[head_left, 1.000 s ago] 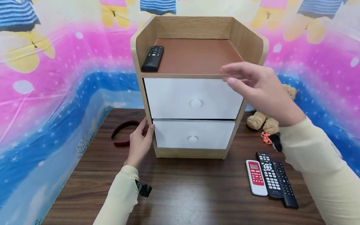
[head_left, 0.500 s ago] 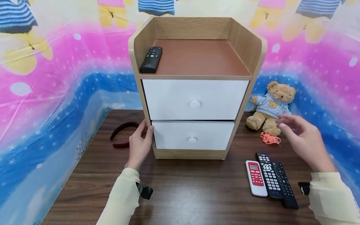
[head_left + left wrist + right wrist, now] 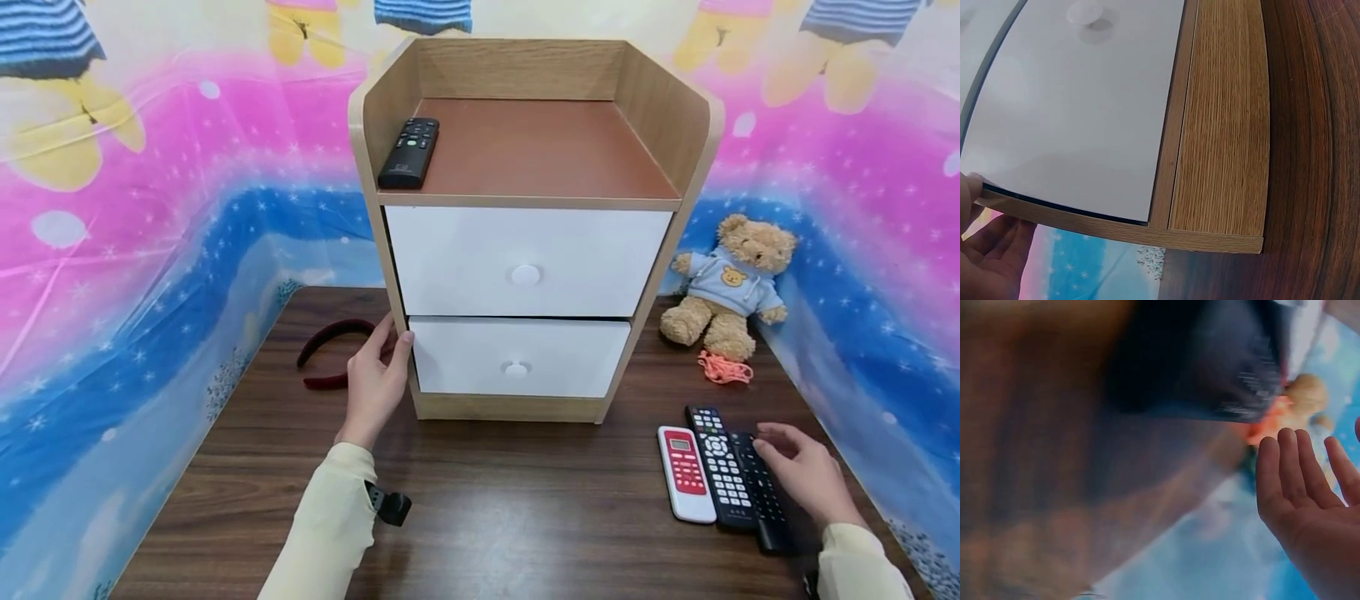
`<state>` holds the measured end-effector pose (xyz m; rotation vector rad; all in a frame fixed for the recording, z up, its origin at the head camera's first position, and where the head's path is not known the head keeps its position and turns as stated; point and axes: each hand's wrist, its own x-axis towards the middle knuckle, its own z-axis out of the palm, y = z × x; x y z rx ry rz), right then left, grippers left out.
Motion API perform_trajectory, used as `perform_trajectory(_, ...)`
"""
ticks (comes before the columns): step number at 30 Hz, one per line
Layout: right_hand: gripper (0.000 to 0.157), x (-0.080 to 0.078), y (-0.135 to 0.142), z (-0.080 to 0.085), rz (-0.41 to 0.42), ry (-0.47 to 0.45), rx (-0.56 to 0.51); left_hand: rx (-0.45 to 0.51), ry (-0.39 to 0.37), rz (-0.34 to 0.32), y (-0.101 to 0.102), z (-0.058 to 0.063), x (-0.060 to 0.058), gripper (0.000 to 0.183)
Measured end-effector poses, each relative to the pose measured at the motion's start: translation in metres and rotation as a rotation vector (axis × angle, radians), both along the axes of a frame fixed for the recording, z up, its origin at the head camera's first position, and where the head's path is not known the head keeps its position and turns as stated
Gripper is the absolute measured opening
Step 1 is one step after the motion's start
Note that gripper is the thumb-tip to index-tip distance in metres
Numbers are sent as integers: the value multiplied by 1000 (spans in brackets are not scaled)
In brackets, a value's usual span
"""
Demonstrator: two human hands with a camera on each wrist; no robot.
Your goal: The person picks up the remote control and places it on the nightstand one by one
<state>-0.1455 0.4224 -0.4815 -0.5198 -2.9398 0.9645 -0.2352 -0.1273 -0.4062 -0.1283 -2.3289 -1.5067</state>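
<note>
A small wooden cabinet (image 3: 510, 407) with two white drawers, both pushed in, stands on the dark table. My left hand (image 3: 371, 387) holds its left side edge near the lower drawer, thumb at the front and fingers around the outer side; the left wrist view shows the same hold on the side panel (image 3: 1116, 232). Three remotes lie side by side at the right: a white-and-red one (image 3: 686, 475), a black one with pale buttons (image 3: 720, 471) and a slimmer black one (image 3: 761, 487). Beside the slim remote hovers my right hand (image 3: 810, 479), fingers extended and holding nothing.
Another black remote (image 3: 409, 154) lies on the cabinet's brown top (image 3: 540, 150), along the left wall. A teddy bear (image 3: 731, 287) and an orange cord bundle (image 3: 724, 367) are behind the remotes. A dark red headband (image 3: 330, 337) lies left of the cabinet.
My right hand has come down from in front of the cabinet's upper right corner, past the teddy bear, to the remotes. My left hand has kept its place on the cabinet.
</note>
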Motion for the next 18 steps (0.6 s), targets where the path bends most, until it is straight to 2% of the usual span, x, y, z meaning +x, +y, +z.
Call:
perform_trajectory(4,67,7,12,-15,0,-91,48,8,-5,0,1,-1,0,55)
perform_trajectory(10,81,13,24,-34,8,-194,63,14,8,-1,3,-1,2,53)
perform_trajectory(18,84,14,21,-37,-16,-232,72,31,20,4,3,0,2,51)
